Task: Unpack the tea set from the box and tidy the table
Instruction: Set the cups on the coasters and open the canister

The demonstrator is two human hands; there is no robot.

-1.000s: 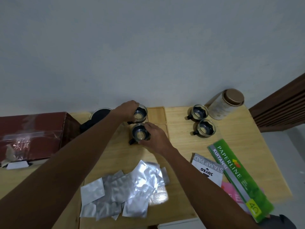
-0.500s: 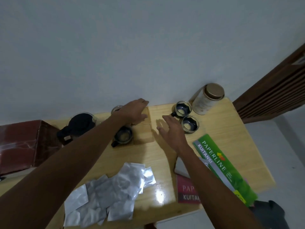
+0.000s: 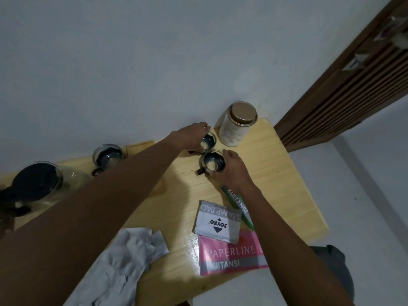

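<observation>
both hands shifted right from the earlier cups | left hand [image 3: 194, 138] wrapped on far cup [image 3: 208, 141] | right hand [image 3: 230, 171] gripping near cup [image 3: 213, 163] | likely regrouping the set on bench [image 3: 276, 173]

Both my forearms are showing bare right down to the wrists, no sleeves reaching into view. My left hand [image 3: 192, 135] and right hand [image 3: 231, 171] are wearing nothing: no gloves, rings, watch or bands.

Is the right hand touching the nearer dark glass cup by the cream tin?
Touching. The head view shows the right hand wrapped against the nearer dark glass cup's rim, no gap.
</observation>
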